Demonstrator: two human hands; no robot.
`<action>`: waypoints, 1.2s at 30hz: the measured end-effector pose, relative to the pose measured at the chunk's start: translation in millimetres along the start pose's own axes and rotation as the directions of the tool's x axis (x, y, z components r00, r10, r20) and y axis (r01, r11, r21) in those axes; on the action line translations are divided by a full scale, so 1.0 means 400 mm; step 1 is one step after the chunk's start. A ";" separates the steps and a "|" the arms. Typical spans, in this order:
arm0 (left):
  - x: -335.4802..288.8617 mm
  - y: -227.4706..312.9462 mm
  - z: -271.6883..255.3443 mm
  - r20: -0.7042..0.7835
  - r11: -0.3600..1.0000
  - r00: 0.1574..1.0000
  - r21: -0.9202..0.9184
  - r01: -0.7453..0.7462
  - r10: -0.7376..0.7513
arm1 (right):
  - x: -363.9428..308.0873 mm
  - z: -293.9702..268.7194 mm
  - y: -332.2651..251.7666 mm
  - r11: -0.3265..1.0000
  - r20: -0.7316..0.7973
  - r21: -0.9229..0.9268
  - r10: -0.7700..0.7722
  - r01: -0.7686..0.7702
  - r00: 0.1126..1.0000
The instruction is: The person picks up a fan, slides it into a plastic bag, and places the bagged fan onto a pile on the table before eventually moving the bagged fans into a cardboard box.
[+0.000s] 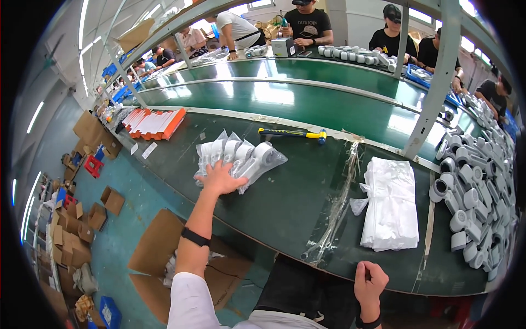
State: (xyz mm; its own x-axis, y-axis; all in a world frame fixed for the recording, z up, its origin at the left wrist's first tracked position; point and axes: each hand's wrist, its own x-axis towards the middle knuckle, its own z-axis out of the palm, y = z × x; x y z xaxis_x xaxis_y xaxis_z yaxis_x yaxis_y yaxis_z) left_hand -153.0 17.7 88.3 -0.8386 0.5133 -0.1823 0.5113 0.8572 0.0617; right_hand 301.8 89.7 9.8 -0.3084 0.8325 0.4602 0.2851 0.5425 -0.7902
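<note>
Workbench (285,208) is bearing big pile of loose grey parts (475,200) at right (bagging seemingly far from done); stacked white plastic bags (390,205) are sitting nearer; few bagged parts (244,152) are lying under left hand (219,180), far from right hand (370,281). Left is resting on them, fingers spread; right is hanging curled, apparently holding nothing.

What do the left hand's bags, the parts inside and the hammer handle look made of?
Bags: thin, glossy plastic film, clear and crinkled. Parts inside: probably smooth plastic, given their even pale-grey colour; metal isn't ruled out. Hammer handle: perhaps plastic or rubber, from its yellow-and-black colouring; finish unclear.
</note>
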 end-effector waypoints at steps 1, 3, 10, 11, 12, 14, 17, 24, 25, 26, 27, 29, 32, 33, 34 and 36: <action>-0.003 0.001 -0.013 0.001 1.000 1.000 0.001 0.001 -0.001 | -0.001 -0.001 0.001 1.000 0.003 -0.005 0.000 0.000 1.000; -0.005 -0.003 -0.044 0.055 0.998 0.997 0.028 -0.048 0.047 | -0.001 0.000 -0.002 1.000 0.000 -0.009 -0.002 0.002 1.000; 0.014 -0.045 -0.068 0.101 0.993 0.989 0.019 -0.115 0.112 | 0.001 0.002 -0.001 1.000 0.003 -0.026 -0.011 0.011 1.000; 0.025 -0.050 -0.075 0.140 0.992 0.983 0.028 -0.126 0.121 | 0.000 0.002 0.000 1.000 0.003 -0.026 -0.011 0.011 1.000; 0.036 -0.053 -0.081 0.179 0.990 0.975 0.035 -0.137 0.129 | 0.000 0.003 0.003 0.999 -0.002 -0.027 -0.022 0.022 1.000; 0.059 -0.055 -0.093 0.214 0.989 0.966 0.004 -0.146 0.142 | -0.001 0.001 0.004 0.999 -0.008 -0.033 -0.030 0.030 1.000; 0.126 -0.128 -0.044 0.241 0.968 0.937 -0.084 -0.237 0.251 | -0.002 0.006 -0.002 0.999 0.002 -0.028 -0.044 0.044 0.999; 0.103 -0.090 0.013 0.065 0.969 0.967 -0.021 -0.245 0.246 | 0.001 0.006 -0.003 0.997 0.002 -0.056 -0.049 0.049 0.999; 0.095 -0.082 0.012 0.065 0.970 0.968 -0.022 -0.243 0.244 | 0.001 0.009 0.000 0.996 -0.006 -0.058 -0.075 0.074 0.997; 0.086 -0.072 0.012 0.056 0.977 0.976 -0.004 -0.212 0.212 | 0.002 0.009 0.000 0.996 -0.004 -0.057 -0.076 0.076 0.997; 0.076 -0.062 0.010 0.045 0.983 0.983 0.014 -0.181 0.180 | 0.003 0.009 -0.001 0.995 -0.004 -0.068 -0.078 0.077 0.997; 0.055 -0.046 0.002 0.038 0.986 0.985 0.000 -0.168 0.167 | 0.001 0.009 -0.001 0.994 -0.005 -0.080 -0.078 0.078 0.997; 0.040 -0.035 0.000 0.029 0.990 0.990 -0.010 -0.139 0.139 | -0.001 0.011 0.002 0.994 -0.008 -0.076 -0.084 0.083 0.996; 0.039 -0.033 -0.001 0.029 0.992 0.992 -0.007 -0.124 0.124 | 0.000 0.012 0.000 0.994 -0.010 -0.073 -0.078 0.077 0.997; 0.039 -0.035 0.000 0.029 0.992 0.992 -0.007 -0.124 0.124 | -0.001 0.011 -0.003 0.995 -0.009 -0.070 -0.072 0.071 0.997; 0.043 -0.037 0.006 0.025 0.994 0.994 -0.009 -0.107 0.107 | -0.001 0.012 -0.003 0.995 -0.009 -0.074 -0.075 0.074 0.997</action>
State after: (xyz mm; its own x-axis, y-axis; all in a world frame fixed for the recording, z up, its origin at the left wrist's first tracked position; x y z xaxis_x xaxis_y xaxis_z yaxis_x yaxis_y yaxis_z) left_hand -174.7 13.7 82.0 -0.7738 0.6012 -0.1995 0.5965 0.7976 0.0899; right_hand 297.4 88.2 8.5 -0.3205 0.7907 0.5216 0.3278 0.6092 -0.7221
